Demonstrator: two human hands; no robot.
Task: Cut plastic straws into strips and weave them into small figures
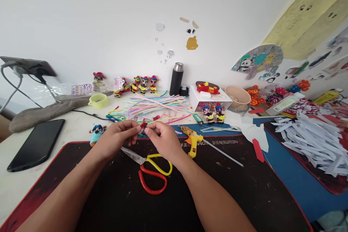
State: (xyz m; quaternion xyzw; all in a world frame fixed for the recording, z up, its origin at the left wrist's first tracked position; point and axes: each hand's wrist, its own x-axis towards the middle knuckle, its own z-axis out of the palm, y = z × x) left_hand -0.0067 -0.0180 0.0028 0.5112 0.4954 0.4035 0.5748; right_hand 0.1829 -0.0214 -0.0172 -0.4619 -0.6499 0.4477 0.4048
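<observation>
The black mat (239, 195) reads "NEWMEN", with Chinese characters (216, 144) beside the word.

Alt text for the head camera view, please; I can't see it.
Two bare hands, left and right, pinch a small red piece above a black mat. Scissors and a yellow glue gun lie nearby; pastel strips and small figures sit behind.

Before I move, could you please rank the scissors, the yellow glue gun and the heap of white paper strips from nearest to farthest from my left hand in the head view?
From your left hand:
1. Scissors, just below and right of it
2. Yellow glue gun, beyond your right hand
3. White paper strips, far right
</observation>
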